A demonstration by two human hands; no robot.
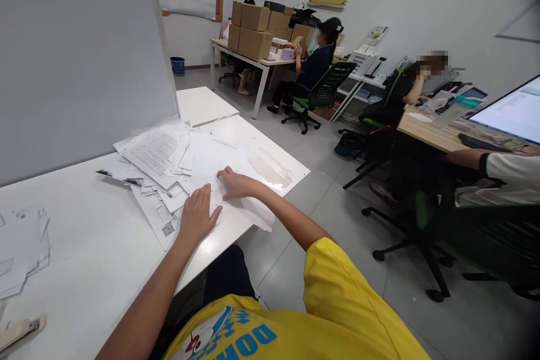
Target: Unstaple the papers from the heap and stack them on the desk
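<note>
My left hand [197, 217] lies flat on white paper near the table's front edge, fingers stretched forward and the thumb out to the right. Just to its right, my right hand [234, 184] has its fingers curled down on a white sheet of paper [248, 212], seemingly gripping it. That sheet reaches past the table edge at its lower right corner. Left of both hands spreads a messy heap of printed papers [147, 152], some with text and one with a QR code.
A white table [97, 230] carries another paper stack [21, 247] and a stapler [21, 334] at the left. A grey partition [76, 56] stands behind. Across the room are cardboard boxes [255, 39], seated people, office chairs [327, 87] and a wooden desk [426, 126].
</note>
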